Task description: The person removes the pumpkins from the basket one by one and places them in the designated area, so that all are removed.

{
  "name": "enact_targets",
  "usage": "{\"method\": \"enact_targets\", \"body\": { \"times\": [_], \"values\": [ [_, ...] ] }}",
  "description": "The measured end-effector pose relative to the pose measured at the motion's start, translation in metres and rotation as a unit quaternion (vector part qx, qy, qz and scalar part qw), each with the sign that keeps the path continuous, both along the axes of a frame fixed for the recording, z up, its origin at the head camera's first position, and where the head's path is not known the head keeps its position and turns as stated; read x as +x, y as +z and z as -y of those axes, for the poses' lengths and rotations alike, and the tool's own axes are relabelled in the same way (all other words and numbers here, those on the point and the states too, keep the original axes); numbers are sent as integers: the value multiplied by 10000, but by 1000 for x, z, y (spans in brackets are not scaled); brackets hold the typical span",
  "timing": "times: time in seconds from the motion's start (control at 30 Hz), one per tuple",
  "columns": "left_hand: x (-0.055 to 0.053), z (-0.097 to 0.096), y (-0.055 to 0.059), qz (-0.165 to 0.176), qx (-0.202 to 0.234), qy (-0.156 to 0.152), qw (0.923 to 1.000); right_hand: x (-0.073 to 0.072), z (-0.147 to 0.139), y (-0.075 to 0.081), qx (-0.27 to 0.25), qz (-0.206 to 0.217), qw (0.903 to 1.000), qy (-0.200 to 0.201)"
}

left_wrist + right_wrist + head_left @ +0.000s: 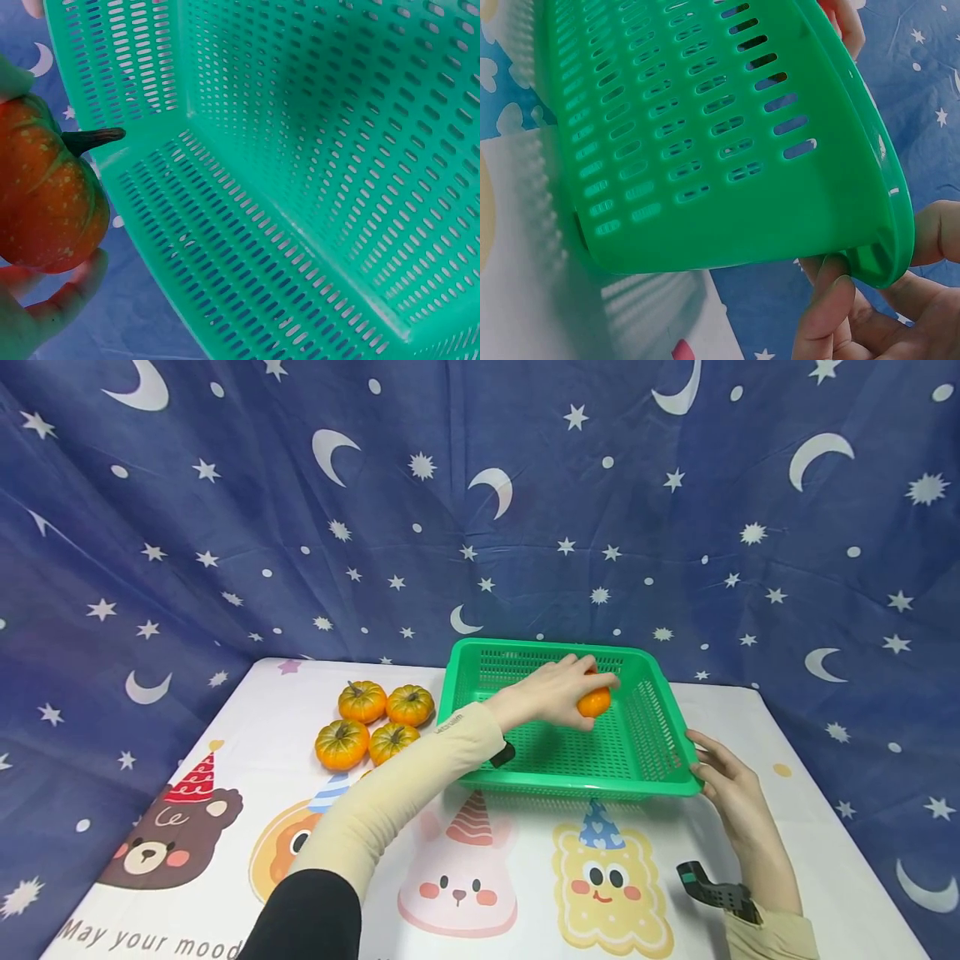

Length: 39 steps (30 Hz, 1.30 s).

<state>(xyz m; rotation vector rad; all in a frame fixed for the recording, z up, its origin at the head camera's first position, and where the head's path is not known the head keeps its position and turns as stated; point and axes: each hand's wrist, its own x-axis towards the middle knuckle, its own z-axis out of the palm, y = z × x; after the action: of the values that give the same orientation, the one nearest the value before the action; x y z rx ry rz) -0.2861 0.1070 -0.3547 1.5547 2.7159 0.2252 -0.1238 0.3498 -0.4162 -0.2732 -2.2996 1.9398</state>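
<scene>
My left hand (562,691) grips a small orange pumpkin (595,702) over the inside of a green plastic basket (577,783). In the left wrist view, the pumpkin (49,187) shows a dark stem, with fingertips above and below it. At the basket's right side, my right hand (727,781) holds the rim near the front corner. The right wrist view shows its thumb and fingers (829,307) around that corner of the basket (825,202), whose slotted wall casts a shadow on the cloth below.
Several orange-green pumpkins (342,745) sit left of the basket, one partly hidden behind my left sleeve (405,793). A white tablecloth (285,718) with cartoon prints covers the table. Behind it hangs a blue curtain (420,585) with moons and stars.
</scene>
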Motion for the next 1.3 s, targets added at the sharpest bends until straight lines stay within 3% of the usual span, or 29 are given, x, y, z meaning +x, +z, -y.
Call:
{"method": "enact_targets", "body": {
  "times": [0.2,0.47,1.3],
  "values": [
    [7,11,7,-169,86,-110,9998,-1,0,0,58,66,10000,-45],
    [20,27,14,-68,337,-112,9993,-1,0,-1,-32,39,10000,-7],
    [51,65,22,-231,697,-168,9972,-1,1,-1,-11,45,10000,-49]
  ]
}}
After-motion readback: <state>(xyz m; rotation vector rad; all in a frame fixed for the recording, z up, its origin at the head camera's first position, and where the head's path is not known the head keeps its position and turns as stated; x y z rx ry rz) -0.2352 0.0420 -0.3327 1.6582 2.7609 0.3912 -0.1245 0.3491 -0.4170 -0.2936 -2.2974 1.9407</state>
